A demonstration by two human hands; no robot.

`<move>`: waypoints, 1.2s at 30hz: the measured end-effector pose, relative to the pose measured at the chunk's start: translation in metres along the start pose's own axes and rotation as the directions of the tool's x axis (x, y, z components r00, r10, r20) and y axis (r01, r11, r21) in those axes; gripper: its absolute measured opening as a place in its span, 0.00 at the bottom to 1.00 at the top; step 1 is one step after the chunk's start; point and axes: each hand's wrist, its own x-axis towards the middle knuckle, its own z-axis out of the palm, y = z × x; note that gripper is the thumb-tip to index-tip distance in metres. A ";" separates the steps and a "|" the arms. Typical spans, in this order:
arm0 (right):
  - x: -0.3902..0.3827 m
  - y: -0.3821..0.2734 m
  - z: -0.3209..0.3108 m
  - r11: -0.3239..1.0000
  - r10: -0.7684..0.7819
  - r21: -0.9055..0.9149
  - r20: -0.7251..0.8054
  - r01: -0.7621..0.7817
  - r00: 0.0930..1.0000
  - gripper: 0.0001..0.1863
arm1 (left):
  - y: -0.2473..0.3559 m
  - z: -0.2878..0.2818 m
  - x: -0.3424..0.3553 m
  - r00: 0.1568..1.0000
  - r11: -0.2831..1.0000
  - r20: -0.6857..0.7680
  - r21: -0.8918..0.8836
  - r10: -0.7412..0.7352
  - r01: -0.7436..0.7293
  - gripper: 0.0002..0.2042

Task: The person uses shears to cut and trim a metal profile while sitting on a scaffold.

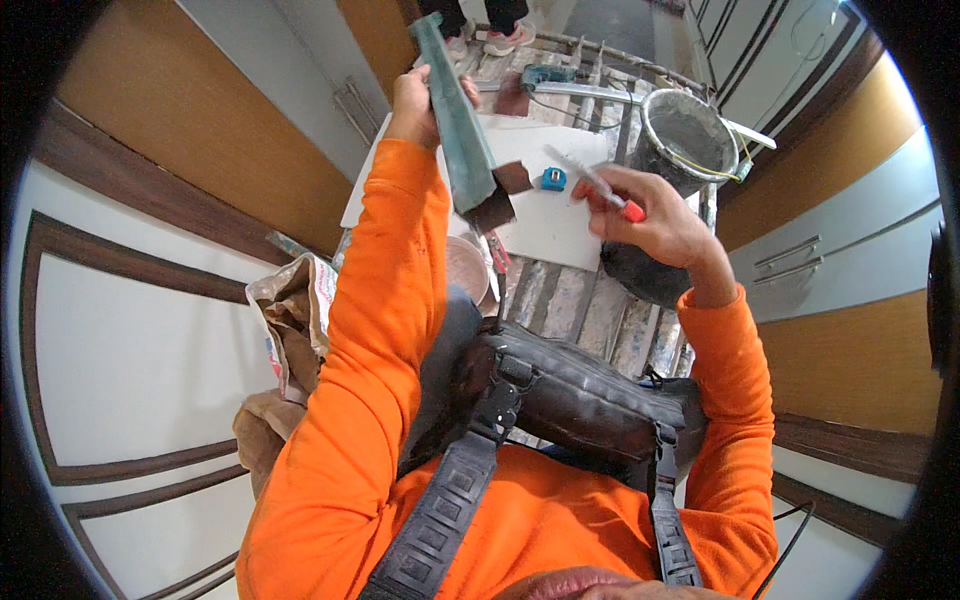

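Note:
My left hand (416,108) is raised at the upper left, its fingers wrapped round a long pale-green strip of plasterboard (458,125). Torn brown paper (490,208) hangs at the strip's near end. To the right, my right hand (645,215) grips a slim knife (594,182) with a red end; its blade points up and left and is smeared by motion. Between the hands, a small blue tape measure (553,179) lies on a white board (535,235), apart from both.
A dark, mortar-stained bucket (690,135) stands at the right, near a green power tool (550,75). Another person's shoes (510,38) are at the far edge. A pinkish bucket (466,268) and an open paper sack (300,300) sit on the left. A black bag (590,390) hangs before me.

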 end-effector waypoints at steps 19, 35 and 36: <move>0.001 -0.010 0.022 0.581 -0.494 -0.813 -0.387 -0.036 0.779 0.26 | 0.004 -0.021 0.021 0.845 0.848 -0.234 0.370 0.481 -0.380 0.13; 0.006 0.001 0.029 0.506 -0.536 -0.855 -0.413 -0.112 0.736 0.22 | 0.011 -0.045 0.043 0.733 0.813 -0.377 0.402 0.566 -0.421 0.17; 0.006 0.002 0.029 0.504 -0.532 -0.855 -0.417 -0.120 0.737 0.21 | 0.010 -0.045 0.044 0.735 0.811 -0.372 0.404 0.568 -0.422 0.17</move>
